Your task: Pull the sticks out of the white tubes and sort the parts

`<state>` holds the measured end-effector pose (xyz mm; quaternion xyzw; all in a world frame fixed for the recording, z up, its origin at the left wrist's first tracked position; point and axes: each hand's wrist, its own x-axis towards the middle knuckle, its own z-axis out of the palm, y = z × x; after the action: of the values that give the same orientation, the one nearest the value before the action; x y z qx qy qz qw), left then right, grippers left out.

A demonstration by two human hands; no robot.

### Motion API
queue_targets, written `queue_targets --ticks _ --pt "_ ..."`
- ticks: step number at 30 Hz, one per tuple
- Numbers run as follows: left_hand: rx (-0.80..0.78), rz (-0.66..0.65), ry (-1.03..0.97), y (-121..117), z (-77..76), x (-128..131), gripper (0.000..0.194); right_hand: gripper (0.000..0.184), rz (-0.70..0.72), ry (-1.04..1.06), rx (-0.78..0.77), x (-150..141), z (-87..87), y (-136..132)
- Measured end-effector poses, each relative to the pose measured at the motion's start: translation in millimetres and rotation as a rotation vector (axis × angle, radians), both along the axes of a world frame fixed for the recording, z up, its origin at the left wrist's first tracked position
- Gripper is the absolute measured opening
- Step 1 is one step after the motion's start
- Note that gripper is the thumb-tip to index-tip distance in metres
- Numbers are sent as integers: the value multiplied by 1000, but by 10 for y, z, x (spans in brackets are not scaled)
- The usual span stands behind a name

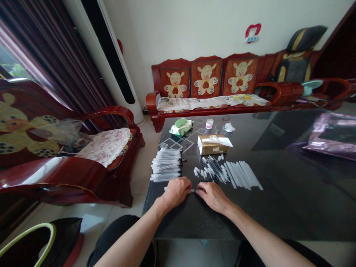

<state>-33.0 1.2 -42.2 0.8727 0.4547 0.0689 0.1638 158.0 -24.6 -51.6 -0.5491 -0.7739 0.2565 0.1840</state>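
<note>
My left hand (177, 191) and my right hand (213, 195) rest close together on the dark glossy table (278, 193), fingers curled. Between them a thin pen part (193, 190) shows, pinched from both sides; a white end sticks out left of my left hand. Just beyond my left hand lies a neat stack of assembled white pens (166, 165). Beyond my right hand lie loose black refills and small caps (213, 170), with clear pen barrels (241, 174) to their right.
A brown tissue box (213, 144), a green wet-wipe pack (181, 126), a small pink-lidded jar (209, 123) and crumpled tissue (229, 127) sit farther back. A purple bag (332, 135) lies at the right. Red wooden sofas (205, 89) stand behind and to the left.
</note>
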Motion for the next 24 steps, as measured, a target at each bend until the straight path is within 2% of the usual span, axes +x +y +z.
queue_targets --ticks 4,6,8,10,11,13,15,18,24 --pt "53 -15 -167 -45 86 50 10 28 -10 151 -138 32 12 11" --pt "95 59 -338 -47 160 26 14 27 -75 305 -252 80 26 39" --pt "115 185 -525 -34 204 -9 20 27 -174 475 -321 126 44 65" --pt "9 307 -691 -7 188 -29 30 29 -253 637 -353 149 68 77" --pt "-108 347 -775 10 159 -26 35 31 -271 707 -366 148 79 74" --pt "-410 367 -970 43 79 3 40 34 -263 800 -403 121 95 54" --pt "-616 360 -1166 71 4 48 43 35 -223 828 -433 75 99 21" --pt "-724 375 -1345 98 -47 96 42 37 -175 836 -481 16 97 -23" --pt "-776 394 -1414 115 -31 77 38 48 -131 900 -621 7 123 -32"
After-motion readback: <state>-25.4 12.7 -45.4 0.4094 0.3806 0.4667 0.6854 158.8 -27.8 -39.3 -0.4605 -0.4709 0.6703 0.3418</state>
